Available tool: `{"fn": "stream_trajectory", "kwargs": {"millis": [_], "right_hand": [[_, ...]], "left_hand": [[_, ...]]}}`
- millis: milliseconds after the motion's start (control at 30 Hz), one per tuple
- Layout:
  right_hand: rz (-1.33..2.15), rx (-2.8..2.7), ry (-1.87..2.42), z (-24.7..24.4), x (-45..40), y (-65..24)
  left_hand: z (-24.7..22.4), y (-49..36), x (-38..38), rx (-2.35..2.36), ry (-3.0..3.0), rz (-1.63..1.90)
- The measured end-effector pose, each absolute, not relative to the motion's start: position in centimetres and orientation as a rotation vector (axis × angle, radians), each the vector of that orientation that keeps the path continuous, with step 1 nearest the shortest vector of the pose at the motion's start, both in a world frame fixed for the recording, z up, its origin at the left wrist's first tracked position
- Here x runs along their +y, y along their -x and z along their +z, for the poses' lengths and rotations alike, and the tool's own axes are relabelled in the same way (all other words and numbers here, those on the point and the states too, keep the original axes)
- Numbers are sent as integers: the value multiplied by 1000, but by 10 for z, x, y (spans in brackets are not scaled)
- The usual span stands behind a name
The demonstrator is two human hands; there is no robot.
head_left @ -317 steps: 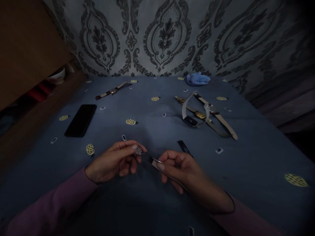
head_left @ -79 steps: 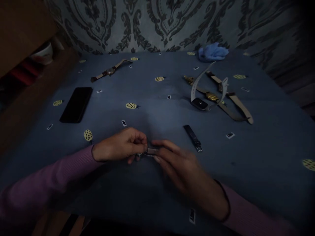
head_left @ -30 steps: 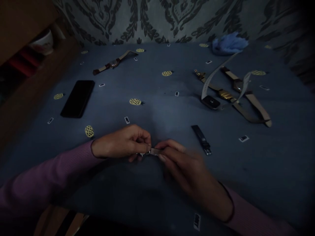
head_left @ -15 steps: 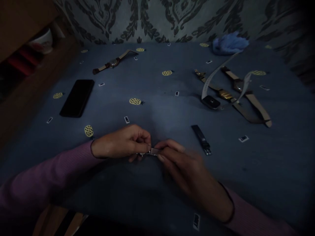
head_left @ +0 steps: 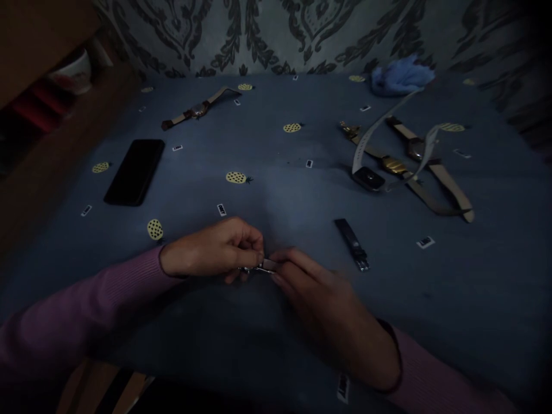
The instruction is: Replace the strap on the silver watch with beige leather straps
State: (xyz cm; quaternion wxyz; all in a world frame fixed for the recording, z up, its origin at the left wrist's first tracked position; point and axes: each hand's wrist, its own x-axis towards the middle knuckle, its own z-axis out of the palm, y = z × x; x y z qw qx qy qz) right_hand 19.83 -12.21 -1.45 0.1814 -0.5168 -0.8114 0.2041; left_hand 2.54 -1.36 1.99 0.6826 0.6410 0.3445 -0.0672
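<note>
My left hand point(head_left: 219, 247) is closed, thumb and fingers pinching a small silver wristwatch point(head_left: 247, 269) that they mostly cover. From the right, my right hand point(head_left: 328, 299) is closed on a short watch strap point(head_left: 270, 264), its pale underside showing between the two hands. The strap's end meets the watch at my left fingertips; whether they are joined I cannot make out. A thin shiny edge runs below the strap, too small to name. Beyond my right hand lies a loose dark strap piece point(head_left: 352, 244) with a buckle.
A black phone point(head_left: 135, 172) lies at left, with a brown-strapped watch point(head_left: 198, 110) behind it. At right are a white-strapped smartwatch point(head_left: 370, 179), a gold watch point(head_left: 394, 165), another strapped watch point(head_left: 416, 149) and a blue cloth point(head_left: 401, 77). Patterned cloth covers the table point(head_left: 267, 144).
My right hand has shifted slightly to the left and turned a little, its fingers closer to the watch. My left hand stays almost still.
</note>
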Motion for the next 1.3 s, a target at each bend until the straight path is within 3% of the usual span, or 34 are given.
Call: {"fn": "stream_trajectory", "kwargs": {"millis": [733, 1300], "right_hand": [[464, -2387, 1465, -12, -123, -198], [481, -2256, 1520, -11, -125, -192]], "left_hand": [[20, -25, -15, 759, -1441, -131], [19, -22, -32, 745, -1890, 100]]}}
